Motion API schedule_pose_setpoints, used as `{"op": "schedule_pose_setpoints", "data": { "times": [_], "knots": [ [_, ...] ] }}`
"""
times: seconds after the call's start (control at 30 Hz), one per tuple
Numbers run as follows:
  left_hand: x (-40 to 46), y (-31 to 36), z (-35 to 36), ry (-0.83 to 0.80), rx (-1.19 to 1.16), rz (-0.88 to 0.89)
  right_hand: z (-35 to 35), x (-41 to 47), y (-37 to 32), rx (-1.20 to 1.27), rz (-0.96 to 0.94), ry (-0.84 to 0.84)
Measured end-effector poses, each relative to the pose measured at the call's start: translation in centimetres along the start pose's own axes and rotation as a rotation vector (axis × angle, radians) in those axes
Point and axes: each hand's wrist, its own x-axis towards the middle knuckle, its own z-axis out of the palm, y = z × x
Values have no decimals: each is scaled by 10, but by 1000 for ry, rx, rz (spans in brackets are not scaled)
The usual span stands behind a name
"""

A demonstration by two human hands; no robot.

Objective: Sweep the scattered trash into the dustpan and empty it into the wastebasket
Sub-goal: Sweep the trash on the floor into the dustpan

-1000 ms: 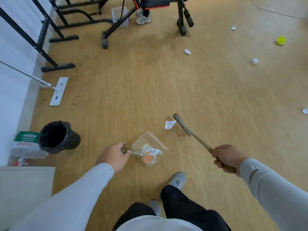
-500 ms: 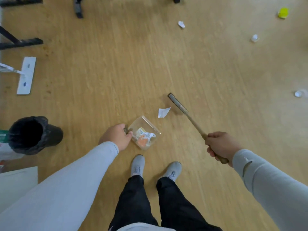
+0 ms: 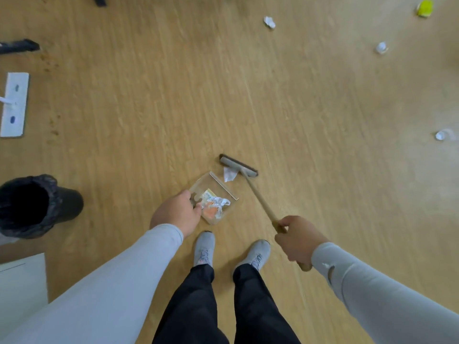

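Wastebasket (image 3: 34, 207) stands well left of dustpan. Broom (image 3: 250, 187), light, stiff; right hand (image 3: 298, 242) wraps handle end. Clear dustpan (image 3: 218, 192), light, rigid; left hand (image 3: 177, 213) grips its handle. Paper scrap (image 3: 229, 174), featherweight, at dustpan lip.

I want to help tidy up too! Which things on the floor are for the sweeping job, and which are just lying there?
For the job: broom, clear dustpan, white paper scrap, wastebasket, crumpled white bits, yellow piece.

Just lying about: flat mop head, black frame foot.
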Motion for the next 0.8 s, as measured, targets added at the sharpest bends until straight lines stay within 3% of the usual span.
{"op": "schedule_pose_setpoints", "data": {
  "times": [0.17,0.4,0.6,0.8],
  "knots": [
    [3,-3,-8,-7,-19,1,-49,-35,24,247,-15,-39],
    [1,1,-5,-8,-37,26,-30,-29,11,202,-16,53],
    [2,-3,-6,0,-58,35,-28,-21,-12,226,-2,-15],
    [-18,-5,-14,-28,-40,67,-36,-58,9,274,18,15]
  ]
}}
